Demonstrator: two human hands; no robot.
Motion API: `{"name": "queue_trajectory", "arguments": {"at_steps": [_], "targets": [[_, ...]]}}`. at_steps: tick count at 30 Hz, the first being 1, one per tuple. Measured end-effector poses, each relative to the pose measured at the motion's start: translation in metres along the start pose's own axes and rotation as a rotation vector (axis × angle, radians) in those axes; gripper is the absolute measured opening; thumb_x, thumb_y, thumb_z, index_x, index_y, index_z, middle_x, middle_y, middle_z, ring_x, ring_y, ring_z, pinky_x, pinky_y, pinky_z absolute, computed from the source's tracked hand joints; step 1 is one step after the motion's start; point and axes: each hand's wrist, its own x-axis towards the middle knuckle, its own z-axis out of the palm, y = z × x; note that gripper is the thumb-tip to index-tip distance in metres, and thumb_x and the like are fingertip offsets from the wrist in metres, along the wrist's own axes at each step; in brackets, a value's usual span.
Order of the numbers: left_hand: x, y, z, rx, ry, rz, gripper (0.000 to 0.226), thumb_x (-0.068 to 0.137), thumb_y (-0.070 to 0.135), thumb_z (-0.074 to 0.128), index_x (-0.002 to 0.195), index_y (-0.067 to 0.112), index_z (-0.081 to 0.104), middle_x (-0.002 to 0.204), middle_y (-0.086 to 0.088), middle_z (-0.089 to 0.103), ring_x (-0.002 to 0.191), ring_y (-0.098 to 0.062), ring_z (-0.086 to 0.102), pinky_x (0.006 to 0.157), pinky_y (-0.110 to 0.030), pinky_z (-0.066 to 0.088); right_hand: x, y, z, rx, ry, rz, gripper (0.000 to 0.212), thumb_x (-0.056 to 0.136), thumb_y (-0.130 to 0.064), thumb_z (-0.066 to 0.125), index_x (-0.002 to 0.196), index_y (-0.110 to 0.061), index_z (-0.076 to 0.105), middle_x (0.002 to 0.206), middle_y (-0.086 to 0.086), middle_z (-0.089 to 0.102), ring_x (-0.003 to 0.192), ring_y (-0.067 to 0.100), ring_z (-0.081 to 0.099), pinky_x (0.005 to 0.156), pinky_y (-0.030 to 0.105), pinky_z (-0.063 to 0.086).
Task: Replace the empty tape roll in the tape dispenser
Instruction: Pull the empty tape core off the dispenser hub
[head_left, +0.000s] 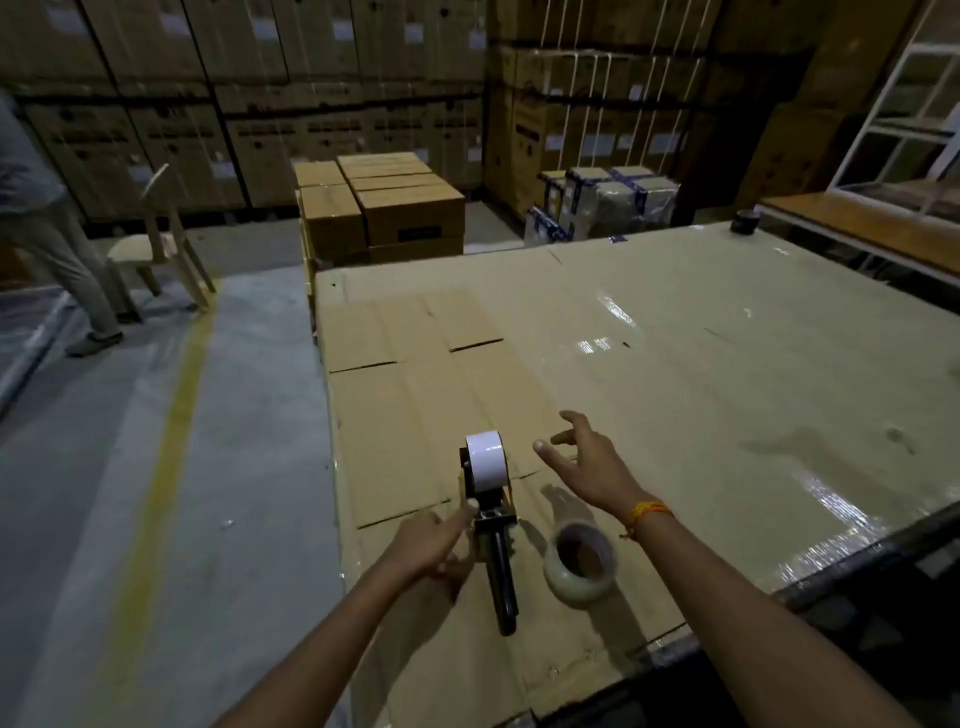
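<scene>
At lower centre I see my left grip loosely touching the dispenser on the table, my right grip spread empty above the clear roll.

your left hand touches the tape dispenser on the counter; your right hand hovers spread above the clear tape roll.

Dark printing and white labels mark the stacked cartons, but none is sharp enough to read.
</scene>
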Motion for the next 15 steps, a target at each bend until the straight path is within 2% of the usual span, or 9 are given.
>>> {"name": "queue_trajectory", "arguments": {"at_steps": [2, 4, 6, 8, 10, 13, 15], "targets": [[-0.004, -0.005, 0.012, -0.005, -0.15, -0.11, 0.081, 0.077, 0.083, 0.061, 0.088, 0.005, 0.078, 0.078, -0.008, 0.08, 0.067, -0.019, 0.075, 0.069, -0.03, 0.059, -0.002, 0.0, 0.001, 0.059, 0.002, 0.002, 0.078, 0.097, -0.064, 0.06, 0.157, -0.019, 0.039, 0.133, 0.009, 0.072, 0.124, 0.027, 0.066, 0.099, 0.042, 0.054], [-0.009, -0.01, 0.025, -0.005, -0.22, -0.113, 0.075, 0.074, 0.08, 0.068, 0.096, 0.009, 0.08, 0.086, -0.006, 0.081, 0.077, -0.02, 0.078, 0.074, -0.031, 0.06, -0.006, 0.0, 0.004, 0.08, -0.006, -0.008, 0.071, 0.1, -0.059, 0.059, 0.155, -0.018, 0.042, 0.131, 0.011, 0.073, 0.123, 0.026, 0.067, 0.097, 0.039, 0.054], [-0.008, -0.009, 0.036, -0.054, -0.251, -0.089, 0.066, 0.078, 0.067, 0.076, 0.104, 0.007, 0.078, 0.097, -0.012, 0.08, 0.084, -0.022, 0.078, 0.076, -0.031, 0.061, -0.006, 0.001, 0.007, 0.105, -0.007, -0.013, 0.065, 0.102, -0.055, 0.058, 0.154, -0.017, 0.044, 0.129, 0.012, 0.073, 0.121, 0.026, 0.067, 0.093, 0.034, 0.051], [-0.008, -0.009, 0.043, -0.133, -0.307, -0.085, 0.053, 0.087, 0.051, 0.077, 0.112, 0.005, 0.074, 0.11, -0.019, 0.077, 0.08, -0.019, 0.073, 0.072, -0.028, 0.059, -0.004, 0.003, 0.009, 0.129, -0.003, -0.022, 0.062, 0.104, -0.051, 0.058, 0.153, -0.016, 0.046, 0.127, 0.012, 0.073, 0.119, 0.024, 0.068, 0.091, 0.032, 0.048], [-0.014, -0.008, 0.051, -0.36, -0.367, -0.122, 0.039, 0.098, 0.034, 0.07, 0.12, 0.001, 0.07, 0.118, -0.022, 0.074, 0.081, -0.017, 0.069, 0.074, -0.025, 0.058, -0.002, 0.003, 0.009, 0.15, -0.007, -0.026, 0.06, 0.105, -0.049, 0.058, 0.153, -0.016, 0.046, 0.127, 0.012, 0.073, 0.118, 0.022, 0.067, 0.091, 0.031, 0.047], [-0.023, -0.008, 0.064, -0.847, -0.397, -0.214, 0.032, 0.103, 0.011, 0.061, 0.131, -0.005, 0.059, 0.109, -0.022, 0.07, 0.097, -0.03, 0.069, 0.096, -0.043, 0.056, 0.001, 0.004, 0.01, 0.177, -0.004, -0.03, 0.059, 0.105, -0.048, 0.058, 0.153, -0.016, 0.046, 0.127, 0.012, 0.073, 0.118, 0.023, 0.067, 0.092, 0.032, 0.047], [-0.023, -0.009, 0.07, -0.926, -0.375, -0.191, 0.033, 0.103, 0.007, 0.059, 0.134, -0.004, 0.056, 0.105, -0.019, 0.067, 0.093, -0.03, 0.068, 0.092, -0.047, 0.055, 0.003, 0.003, 0.009, 0.182, -0.013, -0.03, 0.059, 0.105, -0.048, 0.057, 0.153, -0.015, 0.046, 0.126, 0.01, 0.072, 0.114, 0.019, 0.065, 0.093, 0.032, 0.047]]}}
